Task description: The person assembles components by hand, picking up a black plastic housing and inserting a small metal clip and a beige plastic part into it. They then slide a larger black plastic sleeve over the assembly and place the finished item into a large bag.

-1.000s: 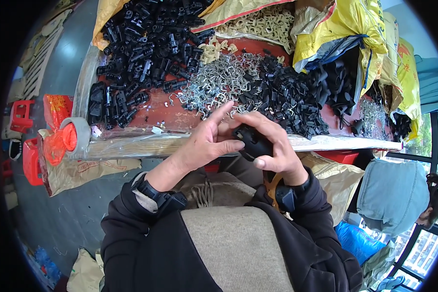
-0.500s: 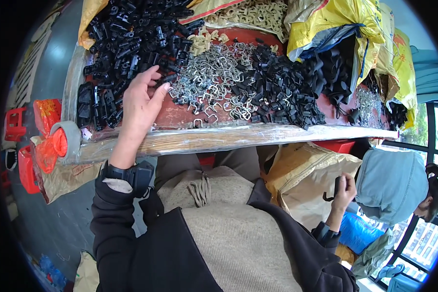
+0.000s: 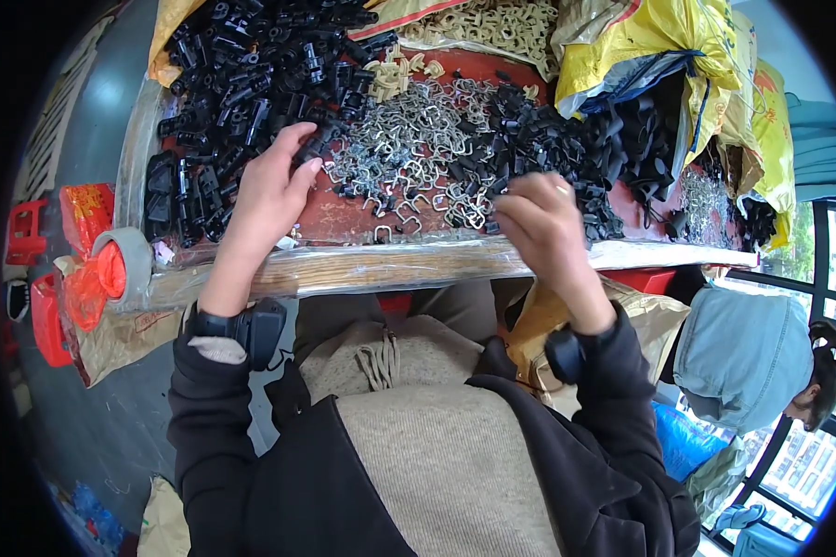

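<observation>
At the edge of the black plastic part heap, my left hand has thumb and forefinger around a small black tubular plastic part. My right hand is over the pile of small black plastic pieces, its fingers curled and slightly blurred. Whatever they may hold is hidden. Between the hands lie many bent metal clips on the red tabletop. The large heap of black plastic parts is beyond my left hand.
A wooden board wrapped in clear film edges the table. Beige plastic pieces and a yellow sack are at the back. A tape roll hangs at the left corner. A brown paper sack stands below, near another person.
My right hand has come up from beside the paper sack to the table's pile; the black part it held there is no longer visible. My left hand has barely moved.
</observation>
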A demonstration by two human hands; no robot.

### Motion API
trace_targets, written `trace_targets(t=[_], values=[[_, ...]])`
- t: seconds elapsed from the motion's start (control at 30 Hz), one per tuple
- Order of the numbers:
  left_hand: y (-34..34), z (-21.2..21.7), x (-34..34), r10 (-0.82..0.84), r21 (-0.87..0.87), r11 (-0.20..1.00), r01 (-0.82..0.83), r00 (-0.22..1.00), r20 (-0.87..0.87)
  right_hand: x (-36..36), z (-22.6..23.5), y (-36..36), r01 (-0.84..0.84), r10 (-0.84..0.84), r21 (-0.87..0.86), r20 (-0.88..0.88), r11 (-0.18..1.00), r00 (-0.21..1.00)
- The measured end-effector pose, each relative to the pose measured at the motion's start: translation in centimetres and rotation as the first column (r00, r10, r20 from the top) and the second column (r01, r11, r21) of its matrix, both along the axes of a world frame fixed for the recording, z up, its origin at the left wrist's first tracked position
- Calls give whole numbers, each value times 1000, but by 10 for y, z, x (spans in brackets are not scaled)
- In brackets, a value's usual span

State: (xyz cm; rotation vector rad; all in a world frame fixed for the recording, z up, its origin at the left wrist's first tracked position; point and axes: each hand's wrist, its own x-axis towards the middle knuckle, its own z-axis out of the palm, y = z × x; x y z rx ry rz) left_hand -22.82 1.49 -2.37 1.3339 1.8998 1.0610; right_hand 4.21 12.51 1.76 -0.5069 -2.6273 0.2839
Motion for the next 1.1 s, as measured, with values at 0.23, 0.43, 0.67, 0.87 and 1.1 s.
trace_targets(t=[0.23,0.43,0.67,0.87,1.1], values=[[-28,23,20,-66,78,997,-29,285,956,-45,-42,15,-116,97,82,203,990,974],[-31,-3,34,-57,55,998,20,139,989,-51,-48,21,-124,106,43,300,991,948],[-22,7,60,-8,-3,999,36,288,958,-45,-47,12,-28,39,-58,205,998,978],[-23,9,75,-180,129,976,174,319,931,-35,-27,-13,-134,-5,-974,-137,183,990],[-22,5,76,-191,93,945,314,297,936,-29,-33,-28,-183,-91,-862,-158,-473,983]])
